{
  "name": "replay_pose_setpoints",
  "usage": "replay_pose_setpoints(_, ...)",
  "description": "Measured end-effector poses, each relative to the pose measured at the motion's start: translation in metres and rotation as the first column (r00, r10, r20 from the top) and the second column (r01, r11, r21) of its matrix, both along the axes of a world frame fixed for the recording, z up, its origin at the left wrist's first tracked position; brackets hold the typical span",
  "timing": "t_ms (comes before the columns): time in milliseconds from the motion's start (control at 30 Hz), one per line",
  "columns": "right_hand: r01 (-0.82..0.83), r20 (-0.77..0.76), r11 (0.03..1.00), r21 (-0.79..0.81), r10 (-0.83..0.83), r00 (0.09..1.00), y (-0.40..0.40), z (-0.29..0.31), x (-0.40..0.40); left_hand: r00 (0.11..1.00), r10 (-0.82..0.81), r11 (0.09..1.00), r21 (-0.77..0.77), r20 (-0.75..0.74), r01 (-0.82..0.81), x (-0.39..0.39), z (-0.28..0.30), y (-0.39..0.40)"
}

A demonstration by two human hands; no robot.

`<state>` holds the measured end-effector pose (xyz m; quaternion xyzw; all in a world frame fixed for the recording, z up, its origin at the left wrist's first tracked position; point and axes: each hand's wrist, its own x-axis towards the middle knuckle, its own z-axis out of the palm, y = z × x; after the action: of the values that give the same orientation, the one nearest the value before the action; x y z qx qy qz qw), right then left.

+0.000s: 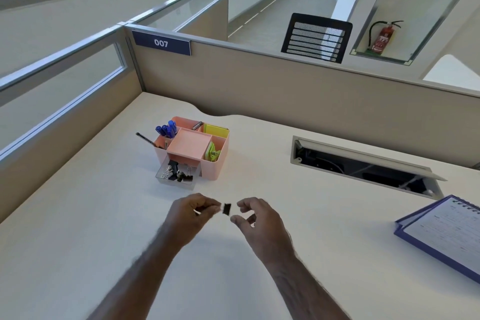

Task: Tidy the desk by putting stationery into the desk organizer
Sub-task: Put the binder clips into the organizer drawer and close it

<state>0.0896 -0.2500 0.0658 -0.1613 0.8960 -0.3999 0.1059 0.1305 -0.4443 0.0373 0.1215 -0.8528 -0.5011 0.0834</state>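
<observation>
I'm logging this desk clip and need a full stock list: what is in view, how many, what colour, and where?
desk organizer: one, pink, mid-desk
drawer: one, clear, pulled out at the organizer's front, holding black binder clips
markers: several, blue, rear-left compartment
pen: one, black, leaning out on the left
sticky notes: yellow, rear-right compartment
green item: right compartment, kind unclear
binder clip: one, black, held above the desk
notebook: one, blue cover, right edge
cable hatch: one, grey, open, right of the organizer
chair: one, black, behind the partition
fire extinguisher: one, red, in a wall niche
left hand: pinching the clip's handle
right hand: open, beside the clip
</observation>
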Motion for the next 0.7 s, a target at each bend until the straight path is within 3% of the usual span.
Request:
replay_pose_setpoints(167, 0.071, 0.013, 0.997, 0.022, -0.071, 0.997, 0.023, -0.003, -0.001, 0.927, 0.372, 0.914, -0.154, -0.054, -0.376, -0.017, 0.014, -0.049)
replay_pose_setpoints(300, 0.106, 0.02, 0.994, 0.039, -0.107, 0.994, 0.039, -0.01, 0.001, 0.838, 0.541, 0.784, -0.318, -0.071, -0.533, -0.031, 0.02, -0.078)
replay_pose_setpoints(533, 0.18, 0.019, 0.981, 0.067, -0.182, 0.983, 0.071, -0.022, 0.001, 0.868, 0.476, 0.638, -0.622, -0.143, -0.453, -0.05, 0.007, -0.088)
replay_pose_setpoints(700, 0.277, 0.027, 0.958, 0.073, -0.279, 0.96, 0.1, -0.028, 0.005, 0.917, 0.369, 0.578, -0.736, -0.15, -0.352, -0.057, 0.003, -0.09)
